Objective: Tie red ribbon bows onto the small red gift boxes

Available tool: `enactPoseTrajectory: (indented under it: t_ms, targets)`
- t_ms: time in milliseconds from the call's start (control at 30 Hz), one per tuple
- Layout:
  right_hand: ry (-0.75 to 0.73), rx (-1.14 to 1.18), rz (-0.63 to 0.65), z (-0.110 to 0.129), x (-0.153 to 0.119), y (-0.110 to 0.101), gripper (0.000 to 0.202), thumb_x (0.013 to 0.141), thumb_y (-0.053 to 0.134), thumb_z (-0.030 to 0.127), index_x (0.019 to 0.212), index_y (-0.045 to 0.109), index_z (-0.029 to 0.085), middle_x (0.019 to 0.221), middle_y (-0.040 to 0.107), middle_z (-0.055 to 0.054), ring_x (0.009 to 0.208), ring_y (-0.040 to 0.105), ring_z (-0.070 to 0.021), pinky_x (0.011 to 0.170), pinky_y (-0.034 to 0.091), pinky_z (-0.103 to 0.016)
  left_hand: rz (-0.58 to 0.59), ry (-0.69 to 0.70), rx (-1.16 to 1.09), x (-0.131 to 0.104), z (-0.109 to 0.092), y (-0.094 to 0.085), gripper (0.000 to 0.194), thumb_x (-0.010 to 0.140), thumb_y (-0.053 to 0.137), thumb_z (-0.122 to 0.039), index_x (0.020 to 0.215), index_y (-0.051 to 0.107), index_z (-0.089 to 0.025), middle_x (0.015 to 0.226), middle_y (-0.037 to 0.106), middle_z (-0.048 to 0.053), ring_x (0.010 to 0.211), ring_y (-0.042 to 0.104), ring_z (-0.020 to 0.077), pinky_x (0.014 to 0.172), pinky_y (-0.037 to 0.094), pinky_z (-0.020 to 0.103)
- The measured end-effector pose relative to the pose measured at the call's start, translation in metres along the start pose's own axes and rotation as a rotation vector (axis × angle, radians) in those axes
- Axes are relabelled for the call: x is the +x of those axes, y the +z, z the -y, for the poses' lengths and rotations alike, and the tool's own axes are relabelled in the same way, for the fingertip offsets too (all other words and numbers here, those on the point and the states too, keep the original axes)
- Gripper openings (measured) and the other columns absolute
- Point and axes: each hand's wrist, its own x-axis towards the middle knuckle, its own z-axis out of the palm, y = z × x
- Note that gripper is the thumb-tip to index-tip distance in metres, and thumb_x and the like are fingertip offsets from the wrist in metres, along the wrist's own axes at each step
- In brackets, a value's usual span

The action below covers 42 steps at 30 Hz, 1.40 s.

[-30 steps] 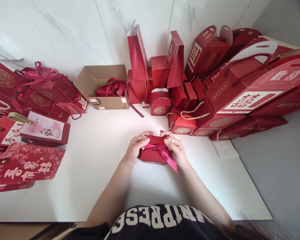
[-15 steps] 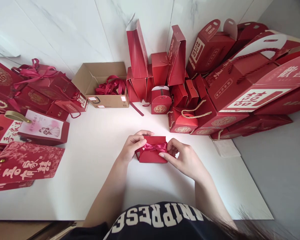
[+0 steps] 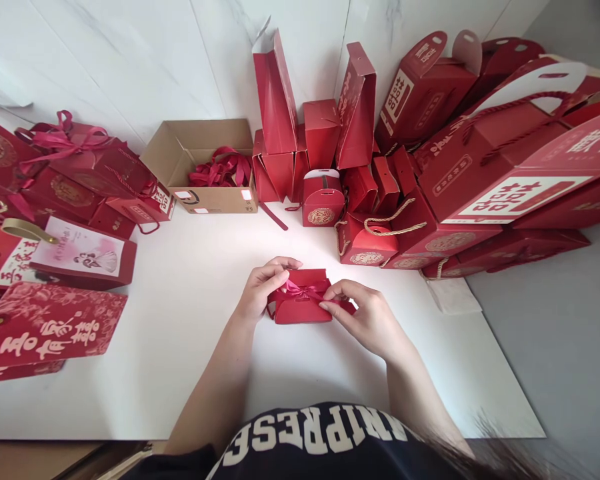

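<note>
A small red gift box (image 3: 303, 315) lies on the white table, and a satin ribbon tied in a bow (image 3: 301, 291) crosses its top. At the box's left end, my left hand (image 3: 261, 292) is closed, its thumb on the bow's left loop and its fingers reaching along the far side of the box. My right hand (image 3: 365, 312) pinches the ribbon on the right between thumb and index finger. A tail of ribbon (image 3: 349, 307) shows beneath that hand. Its curled other fingers are partly hidden.
A cardboard box (image 3: 220, 200) holding loose red ribbon stands at the back. Red boxes (image 3: 323, 200) with folded flaps are grouped behind my hands, and larger handled boxes (image 3: 510, 200) are stacked at right. Printed gift bags (image 3: 70, 327) and ribboned boxes (image 3: 100, 160) fill the left side.
My right hand has moved slightly left and now pinches the ribbon beside the bow. The bow's loops look narrower, and a ribbon tail shows at right.
</note>
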Motion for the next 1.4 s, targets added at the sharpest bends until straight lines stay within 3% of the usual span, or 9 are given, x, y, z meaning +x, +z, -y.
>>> enactPoseTrajectory:
  t_ms: [167,367,533,667,967,1100,1200,1333,1400]
  targets:
    - [-0.177,-0.063,-0.092,-0.005,0.001,0.003,0.012,0.095,0.053,0.015,0.097,0.063,0.022,0.092,0.062,-0.005,0.086,0.062,-0.0177,0.073,0.051,-0.029,-0.032,-0.024,0.006,0.000,0.001,-0.001,0.036,0.085,0.066,-0.036,0.056,0.062,-0.015,0.111,0.065,0.010,0.103,0.061,0.0244,0.088,0.046,0.033]
    - [-0.264,-0.152,-0.175,-0.009,0.002,0.006,0.016,0.095,0.053,0.014,0.099,0.066,0.023,0.091,0.062,-0.006,0.084,0.063,-0.0180,0.074,0.053,-0.032,-0.096,-0.061,-0.080,0.002,0.003,0.004,0.034,0.081,0.069,-0.034,0.054,0.062,-0.014,0.110,0.066,0.009,0.095,0.062,0.0218,0.081,0.048,0.032]
    - [-0.389,-0.293,-0.195,-0.015,0.002,0.005,0.020,0.094,0.054,0.010,0.102,0.066,0.022,0.091,0.062,-0.007,0.085,0.061,-0.0182,0.075,0.053,-0.032,-0.139,-0.109,-0.226,0.002,0.005,0.008,0.033,0.078,0.071,-0.034,0.054,0.060,-0.014,0.113,0.065,0.005,0.082,0.062,0.0161,0.075,0.050,0.030]
    - [-0.506,-0.448,-0.206,-0.022,0.005,0.000,0.022,0.093,0.055,0.008,0.105,0.067,0.023,0.090,0.064,-0.007,0.084,0.060,-0.0190,0.076,0.050,-0.034,-0.150,-0.097,-0.254,0.002,0.007,0.010,0.030,0.079,0.071,-0.031,0.056,0.062,-0.014,0.113,0.064,0.004,0.085,0.061,0.0156,0.076,0.050,0.028]
    - [-0.531,-0.558,-0.241,-0.028,0.004,-0.003,0.030,0.091,0.054,0.004,0.108,0.066,0.024,0.089,0.064,-0.007,0.081,0.058,-0.0198,0.072,0.048,-0.034,-0.137,-0.105,-0.279,0.003,0.009,0.014,0.024,0.079,0.071,-0.031,0.062,0.067,-0.014,0.114,0.064,0.006,0.085,0.063,0.0171,0.077,0.051,0.029]
    - [-0.496,-0.508,-0.290,-0.033,0.004,0.001,0.036,0.089,0.049,0.001,0.111,0.064,0.026,0.092,0.063,-0.007,0.082,0.059,-0.0200,0.072,0.050,-0.033,-0.135,-0.090,-0.224,0.003,0.010,0.013,0.024,0.079,0.070,-0.033,0.063,0.069,-0.015,0.114,0.066,0.007,0.092,0.063,0.0203,0.081,0.050,0.031]
    - [-0.410,-0.436,-0.246,-0.030,0.005,-0.002,0.036,0.087,0.043,-0.001,0.104,0.063,0.025,0.093,0.062,-0.007,0.086,0.059,-0.0219,0.076,0.050,-0.036,-0.127,-0.063,-0.169,0.002,0.009,0.011,0.025,0.080,0.068,-0.034,0.063,0.070,-0.015,0.114,0.066,0.008,0.096,0.063,0.0228,0.084,0.049,0.033]
    - [-0.171,-0.150,-0.122,-0.022,0.005,-0.010,0.037,0.079,0.041,0.000,0.104,0.056,0.023,0.113,0.061,-0.008,0.108,0.057,-0.0242,0.091,0.048,-0.041,-0.078,0.018,0.000,0.002,0.006,0.005,0.033,0.084,0.065,-0.035,0.058,0.066,-0.016,0.113,0.065,0.009,0.104,0.060,0.0249,0.091,0.046,0.035]
    - [-0.017,0.034,-0.075,-0.022,0.004,-0.013,0.036,0.081,0.039,0.005,0.108,0.055,0.023,0.119,0.061,-0.007,0.112,0.058,-0.0231,0.093,0.048,-0.041,-0.025,0.038,0.067,0.002,0.005,0.003,0.036,0.086,0.064,-0.037,0.056,0.064,-0.016,0.114,0.064,0.010,0.109,0.058,0.0262,0.094,0.043,0.036]
